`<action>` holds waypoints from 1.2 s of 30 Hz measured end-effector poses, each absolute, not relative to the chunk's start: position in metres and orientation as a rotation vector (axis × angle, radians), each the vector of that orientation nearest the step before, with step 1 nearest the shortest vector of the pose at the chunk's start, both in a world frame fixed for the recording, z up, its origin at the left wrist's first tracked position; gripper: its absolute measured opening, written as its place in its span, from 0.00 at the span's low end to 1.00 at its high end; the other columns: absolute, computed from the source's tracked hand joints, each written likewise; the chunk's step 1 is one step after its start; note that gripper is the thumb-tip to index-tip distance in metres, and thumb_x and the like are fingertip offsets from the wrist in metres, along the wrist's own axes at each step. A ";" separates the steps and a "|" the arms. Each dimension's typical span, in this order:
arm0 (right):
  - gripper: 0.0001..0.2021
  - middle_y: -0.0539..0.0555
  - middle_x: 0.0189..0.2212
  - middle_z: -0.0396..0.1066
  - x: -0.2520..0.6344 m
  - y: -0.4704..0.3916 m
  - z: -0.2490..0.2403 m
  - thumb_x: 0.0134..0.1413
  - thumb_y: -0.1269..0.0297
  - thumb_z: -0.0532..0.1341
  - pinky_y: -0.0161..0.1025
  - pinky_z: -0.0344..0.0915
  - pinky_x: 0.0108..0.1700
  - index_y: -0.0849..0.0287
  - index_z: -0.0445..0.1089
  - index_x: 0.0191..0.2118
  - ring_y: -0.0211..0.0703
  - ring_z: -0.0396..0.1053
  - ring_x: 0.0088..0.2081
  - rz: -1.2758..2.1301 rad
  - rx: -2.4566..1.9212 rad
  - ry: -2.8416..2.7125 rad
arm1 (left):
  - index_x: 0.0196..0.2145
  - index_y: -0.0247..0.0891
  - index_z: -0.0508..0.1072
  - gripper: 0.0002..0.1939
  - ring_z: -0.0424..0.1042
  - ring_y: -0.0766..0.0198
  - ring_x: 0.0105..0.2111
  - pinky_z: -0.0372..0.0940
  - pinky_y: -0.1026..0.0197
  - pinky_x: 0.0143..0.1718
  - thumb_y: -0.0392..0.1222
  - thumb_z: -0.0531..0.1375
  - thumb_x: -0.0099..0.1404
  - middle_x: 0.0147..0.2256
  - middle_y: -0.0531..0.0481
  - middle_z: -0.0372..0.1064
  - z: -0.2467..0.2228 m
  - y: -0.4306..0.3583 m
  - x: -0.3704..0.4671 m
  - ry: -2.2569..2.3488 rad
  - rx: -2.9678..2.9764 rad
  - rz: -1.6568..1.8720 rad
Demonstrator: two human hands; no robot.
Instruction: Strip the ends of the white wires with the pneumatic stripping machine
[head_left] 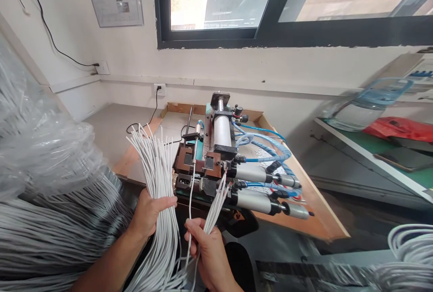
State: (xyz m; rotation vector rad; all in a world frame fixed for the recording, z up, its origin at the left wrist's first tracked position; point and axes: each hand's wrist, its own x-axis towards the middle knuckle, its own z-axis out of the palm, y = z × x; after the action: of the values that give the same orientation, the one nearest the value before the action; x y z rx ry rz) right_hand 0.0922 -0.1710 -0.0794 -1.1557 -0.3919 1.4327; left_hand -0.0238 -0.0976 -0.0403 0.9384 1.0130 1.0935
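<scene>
A thick bundle of white cables [162, 179] stands upright in my left hand [149, 213], thumb across its front. My right hand [208, 247] grips a smaller bunch of white cables [216, 206], whose upper ends look stripped and reddish. Between thumb and fingers of the same hand runs a single white cable [192, 192], its top end at the brown jaws of a pneumatic machine [203, 161]. That machine has silver cylinders [255, 199] at its right and one upright silver cylinder [222, 132] on top. Whether the single cable's end sits inside the jaws is hard to see.
The machine stands in a shallow wooden tray [324, 220] with blue air hoses [270, 152]. Plastic-wrapped cables [50, 229] pile up at left, and coiled cables [411, 256] lie at lower right. A green-topped shelf [399, 156] carries a large water bottle [365, 102] and a red bag [402, 128].
</scene>
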 end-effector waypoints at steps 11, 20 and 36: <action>0.16 0.46 0.10 0.57 0.101 -0.166 -0.106 0.39 0.54 0.63 0.31 0.44 0.17 0.62 0.65 0.17 0.30 0.48 0.13 1.341 -1.318 -0.728 | 0.20 0.33 0.70 0.07 0.65 0.66 0.19 0.62 0.64 0.23 0.32 0.66 0.40 0.17 0.55 0.67 -0.038 -0.100 -0.023 1.046 0.982 1.087; 0.14 0.63 0.27 0.71 0.123 -0.171 -0.159 0.31 0.63 0.67 0.44 0.60 0.33 0.64 0.73 0.29 0.59 0.68 0.35 0.763 -2.057 -1.176 | 0.20 0.33 0.73 0.07 0.66 0.65 0.21 0.63 0.62 0.26 0.32 0.66 0.39 0.18 0.54 0.68 -0.040 -0.098 -0.024 1.054 0.996 1.085; 0.09 0.49 0.20 0.66 0.101 -0.147 -0.088 0.45 0.60 0.63 0.29 0.51 0.20 0.61 0.69 0.25 0.30 0.54 0.19 1.251 -0.982 -0.577 | 0.21 0.31 0.72 0.06 0.66 0.66 0.20 0.61 0.64 0.24 0.29 0.63 0.40 0.18 0.53 0.69 -0.027 -0.096 -0.024 0.976 0.972 1.082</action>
State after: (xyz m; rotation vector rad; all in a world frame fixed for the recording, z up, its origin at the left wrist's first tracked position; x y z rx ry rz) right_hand 0.1014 -0.1467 -0.0877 -0.9823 -0.5772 1.2512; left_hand -0.0244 -0.0959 -0.0274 0.9721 0.9760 1.0822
